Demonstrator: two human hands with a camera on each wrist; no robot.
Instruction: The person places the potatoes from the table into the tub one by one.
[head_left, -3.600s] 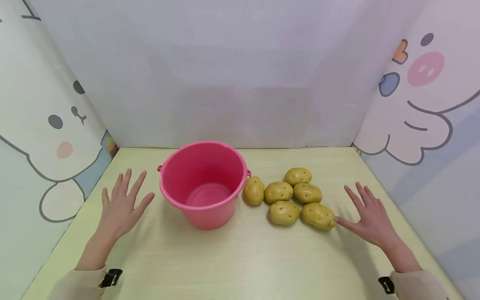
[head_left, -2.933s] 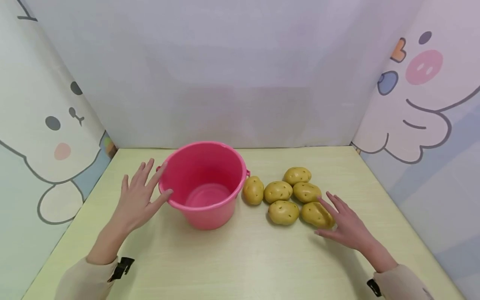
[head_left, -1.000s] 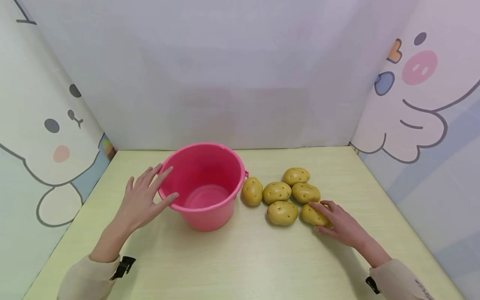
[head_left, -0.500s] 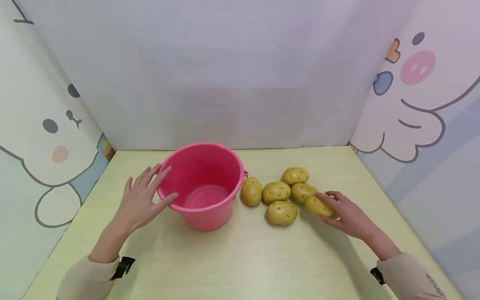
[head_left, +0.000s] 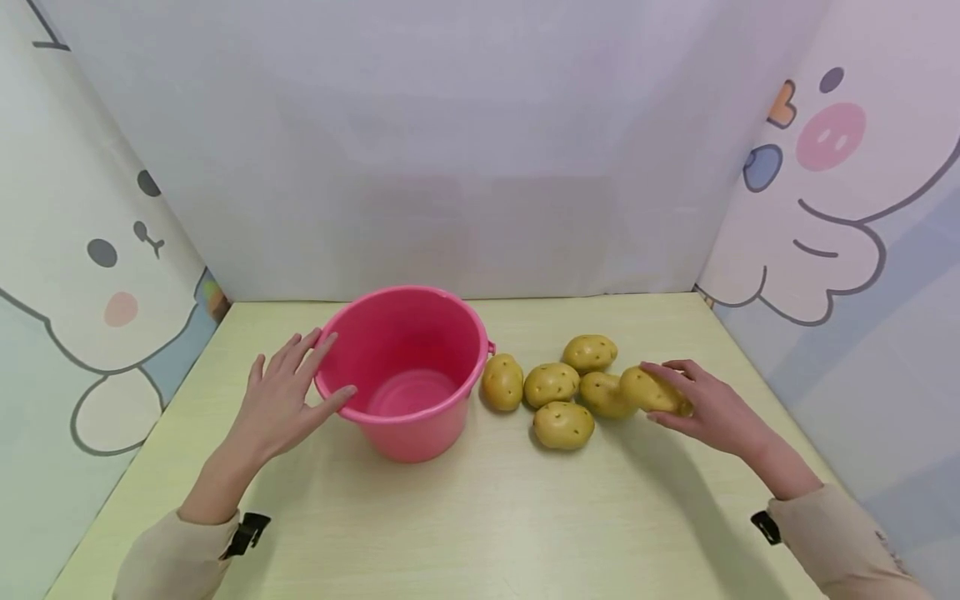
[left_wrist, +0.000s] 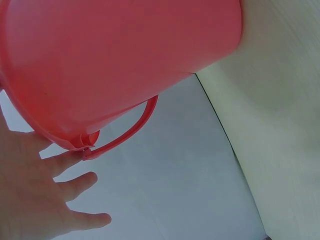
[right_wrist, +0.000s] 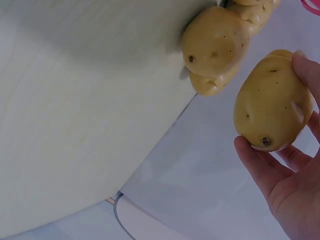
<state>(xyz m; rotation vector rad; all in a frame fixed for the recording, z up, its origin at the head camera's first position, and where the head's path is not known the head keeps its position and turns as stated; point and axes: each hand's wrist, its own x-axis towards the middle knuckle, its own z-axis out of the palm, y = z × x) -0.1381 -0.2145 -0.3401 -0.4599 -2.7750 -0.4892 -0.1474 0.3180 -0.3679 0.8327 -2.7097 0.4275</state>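
Observation:
In the head view, my right hand (head_left: pixel 716 417) grips a yellow-brown potato (head_left: pixel 651 392) raised off the table. In the right wrist view the held potato (right_wrist: pixel 272 102) sits between thumb and fingers, its far side hidden. My left hand (head_left: pixel 279 404), fingers spread and fairly straight, rests at the left rim of a pink bucket (head_left: pixel 420 429). The left wrist view has those fingers beside the bucket's handle (left_wrist: pixel 131 131) joint. Several more potatoes lie right of the bucket, among them a near one (head_left: pixel 563 426) and a back one (head_left: pixel 590 353).
The pale wooden table (head_left: pixel 480 525) ends at a plain whitish back wall (head_left: pixel 480 167). Side panels with cartoon animals, such as the pig (head_left: pixel 832 137), stand to the left and right. One potato (head_left: pixel 502 382) lies close beside the bucket.
My right hand came in from the right, took hold of the nearest right potato and lifted it up and slightly rightward. My left hand moved right to the bucket's rim.

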